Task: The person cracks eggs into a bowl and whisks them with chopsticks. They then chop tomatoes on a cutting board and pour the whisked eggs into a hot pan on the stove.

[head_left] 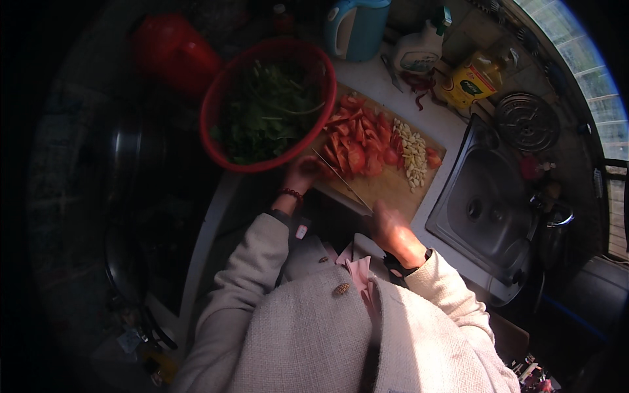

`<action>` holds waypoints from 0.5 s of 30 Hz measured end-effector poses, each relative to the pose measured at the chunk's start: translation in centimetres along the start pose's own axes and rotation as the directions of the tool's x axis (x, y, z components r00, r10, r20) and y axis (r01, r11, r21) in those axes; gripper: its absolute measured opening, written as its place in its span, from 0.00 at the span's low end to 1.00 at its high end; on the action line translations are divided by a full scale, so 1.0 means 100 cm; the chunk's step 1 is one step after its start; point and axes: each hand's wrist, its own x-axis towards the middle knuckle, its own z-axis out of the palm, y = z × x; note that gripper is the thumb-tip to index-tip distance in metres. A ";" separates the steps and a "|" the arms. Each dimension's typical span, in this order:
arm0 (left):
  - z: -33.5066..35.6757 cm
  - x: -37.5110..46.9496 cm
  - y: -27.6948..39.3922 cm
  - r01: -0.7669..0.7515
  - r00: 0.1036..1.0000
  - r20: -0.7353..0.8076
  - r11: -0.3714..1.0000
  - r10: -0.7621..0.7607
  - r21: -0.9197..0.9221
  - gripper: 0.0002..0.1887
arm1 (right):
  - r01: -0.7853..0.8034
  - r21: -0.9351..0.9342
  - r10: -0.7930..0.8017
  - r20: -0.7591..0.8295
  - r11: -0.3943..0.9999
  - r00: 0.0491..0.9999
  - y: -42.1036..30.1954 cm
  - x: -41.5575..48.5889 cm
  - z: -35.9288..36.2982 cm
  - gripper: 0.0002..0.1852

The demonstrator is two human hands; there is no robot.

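Note:
A kitchen knife (343,180), seen nearly edge-on, slants across the near left part of a wooden cutting board (399,189). My right hand (391,227) grips its handle at the board's near edge. In shadow, my left hand (303,172) is at the board's left edge, close to the knife tip and some tomato; its fingers are too dark to read. Cut tomato wedges (361,140) are heaped on the board's middle. Chopped garlic (414,154) forms a band to their right, with another tomato piece (433,158) beyond it.
A red plastic basin (206,130) of leafy greens (270,113) overlaps the board's left corner. To the right is a steel sink (484,196). Behind stand a blue kettle (366,32), a spray bottle (420,51) and a yellow oil bottle (471,81), near red chillies (420,86).

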 end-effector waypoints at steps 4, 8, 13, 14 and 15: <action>0.000 0.003 -0.002 -0.020 1.000 -0.002 1.000 0.020 0.005 0.16 | -0.041 -0.006 0.041 0.073 0.999 0.997 -0.007 0.011 0.002 0.15; 0.000 0.004 0.007 0.031 0.999 -0.019 0.992 -0.028 0.125 0.14 | -0.084 -0.005 0.084 0.078 0.996 0.993 -0.011 0.020 0.008 0.15; 0.002 0.005 0.004 0.015 0.997 -0.083 0.996 -0.008 0.083 0.14 | -0.032 0.037 0.031 0.017 0.999 0.999 -0.010 0.036 0.017 0.11; 0.002 0.007 0.000 -0.014 0.997 -0.073 0.996 0.020 0.085 0.14 | -0.025 0.058 0.025 0.006 0.998 1.000 -0.009 0.041 0.019 0.11; 0.002 0.008 -0.004 0.004 0.996 -0.086 0.995 0.005 0.096 0.14 | -0.019 0.066 0.019 0.003 0.998 1.000 -0.009 0.045 0.022 0.10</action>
